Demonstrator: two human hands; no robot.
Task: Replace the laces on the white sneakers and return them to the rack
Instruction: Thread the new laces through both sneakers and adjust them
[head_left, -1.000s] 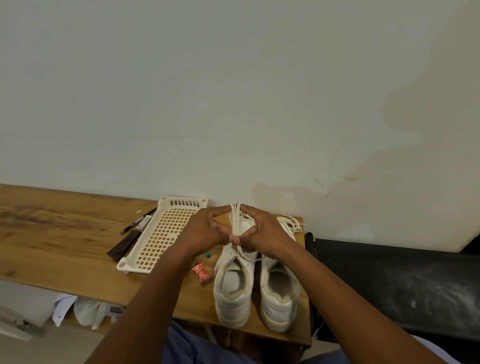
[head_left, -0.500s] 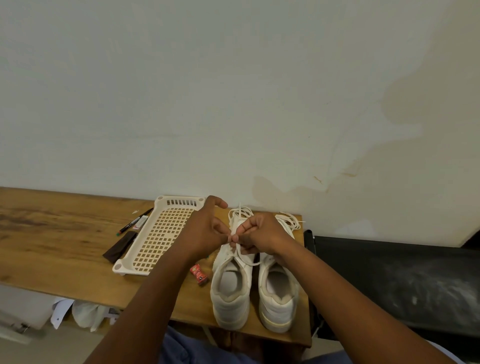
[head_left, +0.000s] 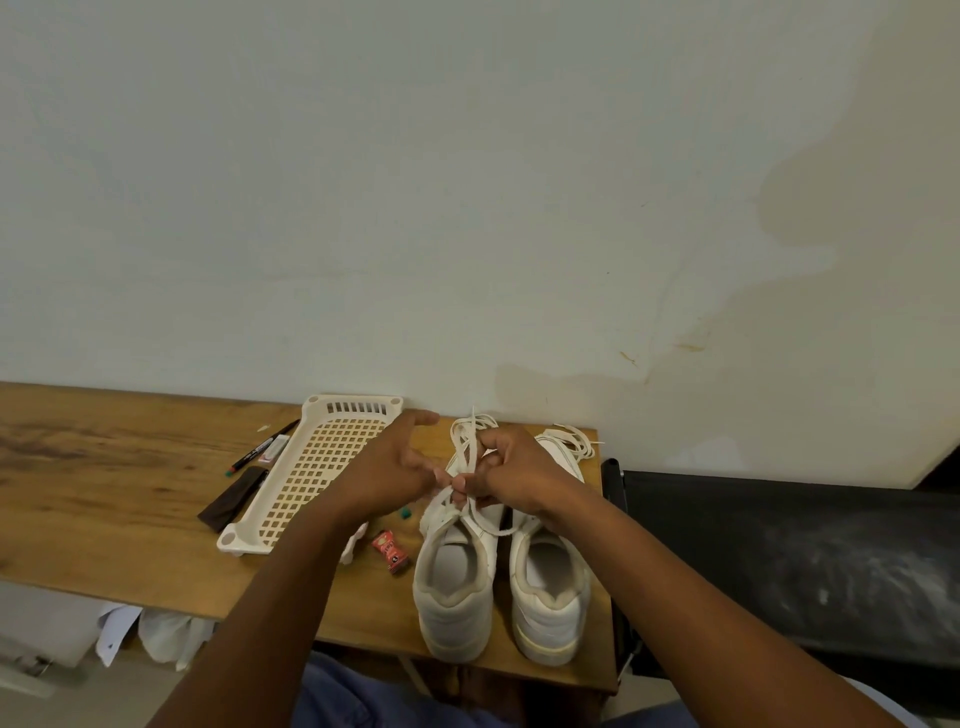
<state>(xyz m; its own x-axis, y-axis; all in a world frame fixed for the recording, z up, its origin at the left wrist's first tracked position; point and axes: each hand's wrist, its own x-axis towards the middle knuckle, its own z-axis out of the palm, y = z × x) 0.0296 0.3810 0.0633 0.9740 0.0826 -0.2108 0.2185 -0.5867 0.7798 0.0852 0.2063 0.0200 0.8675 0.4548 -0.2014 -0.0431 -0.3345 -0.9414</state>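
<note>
Far on my left on the wooden desk (head_left: 104, 499) lie a pen (head_left: 262, 448) and a dark brown strip (head_left: 234, 498), and next to them sits the cream rack (head_left: 311, 478), flat and with no shoes on it. Then comes my left hand (head_left: 387, 470). A second ago its pointer finger was stretched over to the laces with the other hand's; now that finger sticks out toward the wall and only the lower fingers (head_left: 439, 475) pinch the lace (head_left: 467, 452). Below it I see a small red wrapper (head_left: 388, 550) and a tiny green bit (head_left: 405, 514). Next is the left sneaker (head_left: 454, 577), heel toward me, with the lace rising from its top holes into my hands. My right hand (head_left: 511, 470) has curled tighter, its fingers wrapped round the lace loop just above the shoe. I think this means I am tying the bow on this shoe now, so its lacing is nearly done. Right beside it, touching, stands the right sneaker (head_left: 550, 582), and a loose pile of laces (head_left: 574, 441) lies past its toe. I think that shoe may need work too, and both shoes must go on the rack after.
</note>
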